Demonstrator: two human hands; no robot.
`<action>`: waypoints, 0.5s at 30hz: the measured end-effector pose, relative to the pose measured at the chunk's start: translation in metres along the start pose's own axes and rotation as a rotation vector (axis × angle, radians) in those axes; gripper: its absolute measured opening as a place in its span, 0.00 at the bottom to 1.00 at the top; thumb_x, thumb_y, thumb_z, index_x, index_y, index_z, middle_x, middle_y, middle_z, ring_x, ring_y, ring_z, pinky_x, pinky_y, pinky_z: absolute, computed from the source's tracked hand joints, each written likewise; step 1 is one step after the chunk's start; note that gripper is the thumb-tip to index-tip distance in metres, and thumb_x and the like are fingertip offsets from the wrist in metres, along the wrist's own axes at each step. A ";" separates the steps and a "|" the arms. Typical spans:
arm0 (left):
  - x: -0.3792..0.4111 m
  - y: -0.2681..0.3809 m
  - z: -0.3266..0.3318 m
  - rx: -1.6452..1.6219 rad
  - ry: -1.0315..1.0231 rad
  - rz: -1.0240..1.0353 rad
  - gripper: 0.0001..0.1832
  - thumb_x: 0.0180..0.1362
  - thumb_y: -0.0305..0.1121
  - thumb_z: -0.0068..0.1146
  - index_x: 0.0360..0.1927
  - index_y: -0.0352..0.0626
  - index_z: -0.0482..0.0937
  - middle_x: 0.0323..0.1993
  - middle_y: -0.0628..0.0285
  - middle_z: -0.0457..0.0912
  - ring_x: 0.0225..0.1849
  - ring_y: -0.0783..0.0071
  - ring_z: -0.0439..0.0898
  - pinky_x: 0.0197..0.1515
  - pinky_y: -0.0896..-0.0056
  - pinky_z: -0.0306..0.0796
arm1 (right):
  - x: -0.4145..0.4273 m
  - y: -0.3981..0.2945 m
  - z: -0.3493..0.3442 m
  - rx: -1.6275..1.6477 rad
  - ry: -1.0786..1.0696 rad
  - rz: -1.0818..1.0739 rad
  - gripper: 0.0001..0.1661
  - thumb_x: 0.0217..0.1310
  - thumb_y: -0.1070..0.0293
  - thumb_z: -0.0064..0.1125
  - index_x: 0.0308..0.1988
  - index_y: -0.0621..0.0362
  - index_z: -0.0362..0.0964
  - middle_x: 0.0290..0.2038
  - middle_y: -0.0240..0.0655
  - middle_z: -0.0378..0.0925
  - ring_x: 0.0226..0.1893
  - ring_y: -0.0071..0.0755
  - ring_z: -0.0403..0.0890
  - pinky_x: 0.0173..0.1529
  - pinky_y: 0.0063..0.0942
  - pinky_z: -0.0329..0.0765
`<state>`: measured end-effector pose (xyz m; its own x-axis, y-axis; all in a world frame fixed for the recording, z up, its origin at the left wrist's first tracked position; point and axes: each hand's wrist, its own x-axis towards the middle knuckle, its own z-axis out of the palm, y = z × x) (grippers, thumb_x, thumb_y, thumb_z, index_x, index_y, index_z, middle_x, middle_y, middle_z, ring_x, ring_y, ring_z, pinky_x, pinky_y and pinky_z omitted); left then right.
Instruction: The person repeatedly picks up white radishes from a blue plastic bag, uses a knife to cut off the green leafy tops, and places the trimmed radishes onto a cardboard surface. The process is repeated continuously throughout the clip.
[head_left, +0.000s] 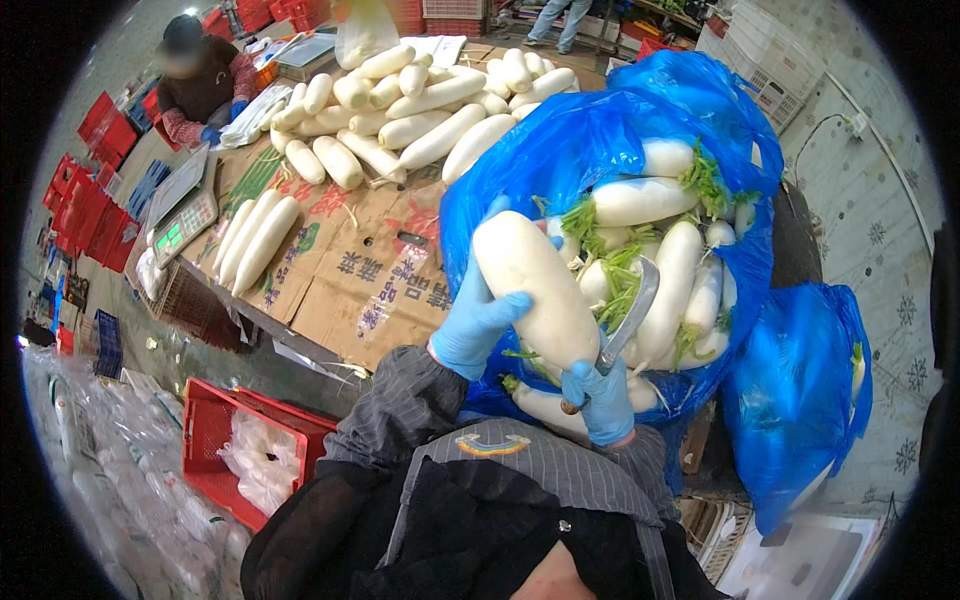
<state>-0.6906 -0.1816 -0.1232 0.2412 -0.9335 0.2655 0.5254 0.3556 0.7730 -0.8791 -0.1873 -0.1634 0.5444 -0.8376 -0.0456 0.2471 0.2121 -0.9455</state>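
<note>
In a light blue glove, my left hand (476, 319) grips a large white daikon radish (531, 285) from its left side. My right hand (604, 397), also gloved, is closed around the handle of a curved knife (634, 307) at the daikon's lower end. The blade points up and to the right. Behind and beside them, an opened blue plastic bag (540, 139) holds several daikons (670, 289) with green leaf stubs. To the left, a heap of daikons (427, 127) without leaves lies on cardboard (352, 277); three more daikons (259, 240) lie side by side near its left edge.
A digital scale (184, 217) stands at the table's left corner. A person (199, 82) in blue gloves is beyond it. A red crate (206, 450) with plastic bags is at lower left. Another blue bag (787, 397) bulges on the right, near a wall.
</note>
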 end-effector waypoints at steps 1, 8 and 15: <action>-0.001 0.001 -0.001 0.124 0.034 0.062 0.60 0.38 0.44 0.72 0.72 0.47 0.45 0.67 0.51 0.58 0.67 0.56 0.62 0.67 0.53 0.60 | 0.000 0.000 0.001 0.013 0.017 0.002 0.41 0.55 0.54 0.68 0.60 0.66 0.61 0.17 0.25 0.67 0.15 0.17 0.65 0.17 0.19 0.61; 0.004 -0.012 -0.008 0.365 0.185 0.236 0.43 0.53 0.52 0.60 0.69 0.47 0.56 0.66 0.58 0.61 0.64 0.63 0.64 0.67 0.59 0.59 | -0.004 0.006 0.006 0.089 0.038 0.055 0.44 0.53 0.61 0.70 0.63 0.66 0.58 0.23 0.26 0.70 0.16 0.14 0.64 0.18 0.17 0.59; -0.011 -0.032 -0.016 0.064 0.123 -0.075 0.44 0.59 0.55 0.54 0.71 0.45 0.49 0.66 0.58 0.62 0.66 0.63 0.63 0.67 0.60 0.59 | -0.002 0.007 0.013 0.142 0.081 0.097 0.43 0.52 0.65 0.70 0.63 0.65 0.58 0.26 0.27 0.72 0.16 0.15 0.64 0.17 0.16 0.58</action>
<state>-0.6972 -0.1818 -0.1600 0.3036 -0.9431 0.1356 0.4934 0.2774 0.8244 -0.8686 -0.1775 -0.1657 0.5065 -0.8463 -0.1652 0.3102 0.3576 -0.8809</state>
